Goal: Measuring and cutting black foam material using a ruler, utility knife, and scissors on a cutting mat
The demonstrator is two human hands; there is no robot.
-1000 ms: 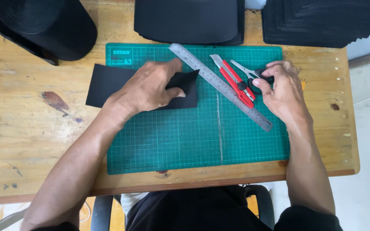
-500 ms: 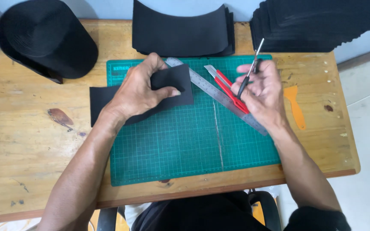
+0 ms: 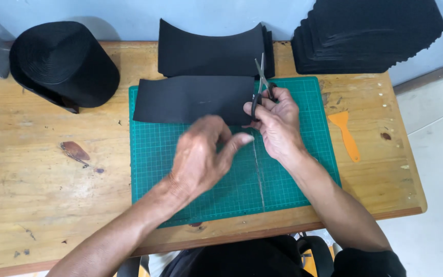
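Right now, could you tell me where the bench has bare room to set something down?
Bare wood lies left of the green cutting mat, below the black hat, around a dark stain. A narrower patch lies right of the mat beside the orange scraper. The back edge is crowded with black curved pieces and stacked sheets.

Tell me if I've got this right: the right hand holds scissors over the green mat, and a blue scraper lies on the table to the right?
Not quite: the scraper is orange, not blue, as the head view shows. The rest stands: the right hand holds scissors over the green mat, and the scraper lies on the table to the right.
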